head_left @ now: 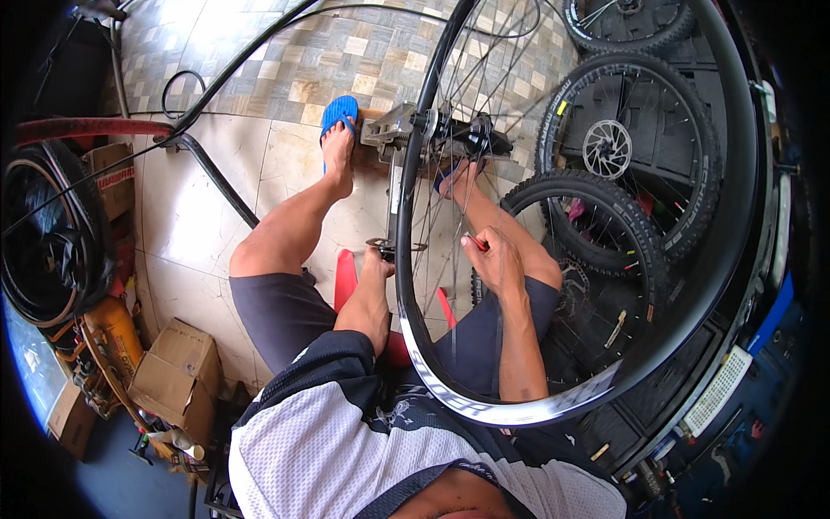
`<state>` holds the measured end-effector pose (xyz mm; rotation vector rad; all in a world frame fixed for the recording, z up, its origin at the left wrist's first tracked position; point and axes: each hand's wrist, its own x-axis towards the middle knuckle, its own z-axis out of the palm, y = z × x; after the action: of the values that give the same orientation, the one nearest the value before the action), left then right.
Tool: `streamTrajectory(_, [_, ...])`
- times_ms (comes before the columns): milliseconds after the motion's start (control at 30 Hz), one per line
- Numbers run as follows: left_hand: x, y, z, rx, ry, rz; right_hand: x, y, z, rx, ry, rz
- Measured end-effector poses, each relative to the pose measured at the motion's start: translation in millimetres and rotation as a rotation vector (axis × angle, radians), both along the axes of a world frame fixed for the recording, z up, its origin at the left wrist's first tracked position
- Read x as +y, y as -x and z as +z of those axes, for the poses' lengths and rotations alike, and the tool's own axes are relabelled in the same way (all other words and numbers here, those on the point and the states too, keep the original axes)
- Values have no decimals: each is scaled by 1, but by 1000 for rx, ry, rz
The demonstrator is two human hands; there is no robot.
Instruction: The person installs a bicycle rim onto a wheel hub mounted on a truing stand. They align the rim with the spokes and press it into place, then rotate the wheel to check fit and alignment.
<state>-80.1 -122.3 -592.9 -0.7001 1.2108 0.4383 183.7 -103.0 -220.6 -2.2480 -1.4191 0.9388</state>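
Note:
A large bicycle wheel with a black and white rim (pixel 445 391) stands upright before me, its hub (pixel 482 127) held in a metal truing stand (pixel 389 131). A metal arm (pixel 395 199) runs from the stand toward me, ending in a dark flat piece (pixel 406 247) by the rim. My left hand (pixel 375 266) is closed around that end, its fingers partly hidden. On the wheel's other side, my right hand (pixel 501 262) pinches a small red tool (pixel 478 245), probably a spoke wrench, among the thin spokes.
Knobby-tyred wheels, one with a disc rotor (pixel 607 149), lie at the right on black matting. Hand tools line the far right edge. Cardboard boxes (pixel 177 372) and a stack of tyres (pixel 54 233) stand at the left. A red and black frame tube (pixel 95 130) crosses the upper left.

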Motion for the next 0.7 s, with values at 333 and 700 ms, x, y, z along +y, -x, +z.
streamTrajectory(333, [-33,2,-10,-252,-310,-264,-1,0,0,-30,33,19])
streamTrajectory(700, [-1,-40,50,138,264,224,-1,-1,0,6,-5,10])
